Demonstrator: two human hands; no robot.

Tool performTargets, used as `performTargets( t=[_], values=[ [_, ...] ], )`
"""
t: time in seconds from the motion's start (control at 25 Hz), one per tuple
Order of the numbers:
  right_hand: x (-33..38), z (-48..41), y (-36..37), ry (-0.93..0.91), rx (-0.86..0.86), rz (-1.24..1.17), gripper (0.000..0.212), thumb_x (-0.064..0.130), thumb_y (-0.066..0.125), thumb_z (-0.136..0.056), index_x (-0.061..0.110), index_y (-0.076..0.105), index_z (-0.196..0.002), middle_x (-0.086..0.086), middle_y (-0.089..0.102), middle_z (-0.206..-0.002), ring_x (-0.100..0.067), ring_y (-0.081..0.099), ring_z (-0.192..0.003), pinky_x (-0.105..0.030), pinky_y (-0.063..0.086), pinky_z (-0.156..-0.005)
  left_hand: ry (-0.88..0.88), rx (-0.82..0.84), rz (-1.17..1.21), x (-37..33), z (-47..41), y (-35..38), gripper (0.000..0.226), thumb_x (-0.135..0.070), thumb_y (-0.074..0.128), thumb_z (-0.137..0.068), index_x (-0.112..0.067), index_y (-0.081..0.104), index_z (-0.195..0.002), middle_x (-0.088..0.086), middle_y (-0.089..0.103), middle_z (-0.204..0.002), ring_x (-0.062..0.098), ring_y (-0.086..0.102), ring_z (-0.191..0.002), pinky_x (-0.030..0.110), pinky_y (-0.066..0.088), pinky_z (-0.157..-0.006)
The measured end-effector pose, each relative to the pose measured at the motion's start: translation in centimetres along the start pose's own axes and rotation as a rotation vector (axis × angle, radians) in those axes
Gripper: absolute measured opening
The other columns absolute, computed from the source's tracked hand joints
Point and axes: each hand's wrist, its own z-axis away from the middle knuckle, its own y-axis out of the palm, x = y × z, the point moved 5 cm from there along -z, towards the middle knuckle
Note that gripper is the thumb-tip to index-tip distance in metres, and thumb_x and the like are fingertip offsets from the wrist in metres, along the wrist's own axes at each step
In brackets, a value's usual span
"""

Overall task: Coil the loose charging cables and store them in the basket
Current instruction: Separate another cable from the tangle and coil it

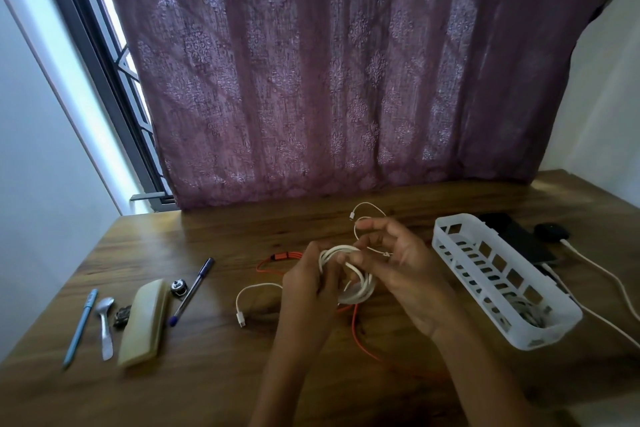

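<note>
Head view: left hand (310,284) grips the white cable coil (363,288) above the table (207,374), right hand (407,263) pinches its loose tail, basket (453,218) near on the right. Slacken that grip and the loops probably spring apart or snag the orange cable (355,322).

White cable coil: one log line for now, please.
left hand: grips coiled white charging cable; right hand: pinches thin white cable; orange cable: uncoiled on wooden table; white slotted plastic basket: untouched
</note>
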Motion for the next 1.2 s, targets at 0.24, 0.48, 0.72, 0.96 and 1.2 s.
performTargets(
  t=[0.24,0.48,0.72,0.96,1.2],
  values=[
    [0.4,2.1,0.5,-0.486,-0.315,0.681,0.006,0.017,0.071,-0.077,0.018,0.067,-0.082,0.009,0.055,-0.110,0.001,0.056,-0.096,-0.013,0.050,-0.072,-0.158,-0.169,0.029,1.1,0.3,0.3,0.016,-0.010,0.049,-0.093,-0.003,0.058,-0.081,-0.005,0.058,-0.061,-0.002,0.054,-0.055,0.012,0.040,-0.051],
    [0.2,2.9,1.5,-0.454,-0.272,1.021,0.027,0.041,0.054,-0.082,0.025,0.071,-0.095,0.009,0.053,-0.104,-0.005,0.051,-0.095,-0.017,0.050,-0.062,-0.191,-0.190,0.128,1.9,0.7,0.5,0.021,-0.018,0.046,-0.095,-0.005,0.058,-0.085,0.004,0.064,-0.068,0.017,0.059,-0.063,0.040,0.048,-0.060],
    [-0.4,1.7,0.6,0.085,-0.088,0.388,0.016,0.023,0.066,-0.080,0.012,0.063,-0.068,0.005,0.052,-0.083,-0.008,0.052,-0.077,-0.022,0.041,-0.066,0.022,-0.068,-0.031,0.4,1.1,0.7,0.014,-0.013,0.048,-0.093,-0.024,0.051,-0.086,-0.014,0.060,-0.069,-0.005,0.059,-0.069,0.008,0.041,-0.055],
    [-0.2,1.6,-0.2,0.346,-0.020,0.069,0.020,0.022,0.062,-0.077,0.006,0.060,-0.065,-0.004,0.045,-0.065,-0.013,0.039,-0.061,-0.021,0.026,-0.051,0.176,-0.001,-0.151,-0.4,1.5,0.7,0.008,-0.039,0.037,-0.080,-0.040,0.042,-0.087,-0.021,0.053,-0.078,-0.014,0.054,-0.083,0.001,0.039,-0.062],
    [1.0,2.0,0.5,0.082,-0.001,0.186,0.025,0.025,0.058,-0.088,0.004,0.065,-0.077,0.004,0.062,-0.060,-0.001,0.059,-0.060,-0.006,0.045,-0.063,0.149,-0.160,-0.150,0.7,1.1,-0.2,0.015,-0.011,0.045,-0.084,-0.009,0.059,-0.091,-0.022,0.053,-0.072,-0.022,0.052,-0.074,-0.002,0.035,-0.059]
  ],
)
